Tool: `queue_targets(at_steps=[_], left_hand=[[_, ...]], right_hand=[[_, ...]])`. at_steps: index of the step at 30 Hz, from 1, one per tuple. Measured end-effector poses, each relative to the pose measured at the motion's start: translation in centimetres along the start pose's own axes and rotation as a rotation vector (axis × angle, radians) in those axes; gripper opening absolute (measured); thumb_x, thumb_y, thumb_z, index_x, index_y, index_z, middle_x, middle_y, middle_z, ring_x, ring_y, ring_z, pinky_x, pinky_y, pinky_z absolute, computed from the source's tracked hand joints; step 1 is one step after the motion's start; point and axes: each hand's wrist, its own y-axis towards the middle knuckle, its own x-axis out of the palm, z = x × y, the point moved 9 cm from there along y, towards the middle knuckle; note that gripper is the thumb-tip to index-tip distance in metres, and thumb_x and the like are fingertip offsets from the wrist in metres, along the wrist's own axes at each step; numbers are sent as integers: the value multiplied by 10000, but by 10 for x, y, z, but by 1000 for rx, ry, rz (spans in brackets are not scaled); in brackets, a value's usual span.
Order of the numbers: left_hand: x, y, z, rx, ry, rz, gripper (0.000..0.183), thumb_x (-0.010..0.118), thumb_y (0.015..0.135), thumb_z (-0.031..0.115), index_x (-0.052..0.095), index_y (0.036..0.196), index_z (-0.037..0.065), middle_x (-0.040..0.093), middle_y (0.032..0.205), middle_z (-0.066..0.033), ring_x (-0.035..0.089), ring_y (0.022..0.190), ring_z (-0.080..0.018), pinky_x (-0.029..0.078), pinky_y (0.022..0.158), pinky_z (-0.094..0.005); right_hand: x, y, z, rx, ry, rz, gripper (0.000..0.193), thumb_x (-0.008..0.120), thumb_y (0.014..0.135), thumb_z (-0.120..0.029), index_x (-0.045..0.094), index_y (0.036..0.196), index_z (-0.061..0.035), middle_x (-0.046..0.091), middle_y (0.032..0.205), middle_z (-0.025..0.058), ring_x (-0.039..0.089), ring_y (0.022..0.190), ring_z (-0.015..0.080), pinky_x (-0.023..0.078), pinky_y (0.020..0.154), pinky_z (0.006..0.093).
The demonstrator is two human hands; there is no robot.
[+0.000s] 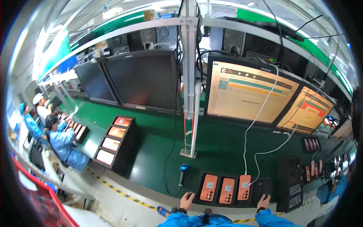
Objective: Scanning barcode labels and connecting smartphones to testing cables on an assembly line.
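My left hand [187, 200] is half open at the left end of the black tray [249, 204], my right hand [264, 201] half open at its right end. Nothing gripped; can't tell if either touches. Three flat coral phones [227, 190], round lenses showing, sit in the tray between them. Thin white cables [246, 143] droop to the rightmost. Blue-headed scanner [183, 174] just left, smooth green bench [151, 151], metal post [188, 132] blocking mid-bench.
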Motion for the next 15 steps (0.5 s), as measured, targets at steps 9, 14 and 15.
queue_targets(at_steps=[9,14,15], left_hand=[[-201,-28,-239,-402,36,-150,594,697,809,352,465,1288,88,495,1261,-187,611,937,-265,504,837,-386],[-276,-41,-237,-505,177,-67,470,664,832,305,507,1205,67,549,1122,-155,613,856,-226,501,755,-347],[-286,-42,-235,-505,194,-59,446,658,836,295,515,1189,63,560,1094,-148,614,839,-218,500,739,-339]], right_hand=[[109,-174,93,612,303,346,405,493,934,-362,542,1104,3,598,1025,230,564,916,375,438,799,476],[76,-241,-62,310,163,371,356,523,912,-309,515,1066,11,560,1031,227,542,945,374,423,822,443],[62,-245,-84,201,179,414,332,533,905,-283,512,1054,12,551,1028,229,541,945,380,419,829,441]])
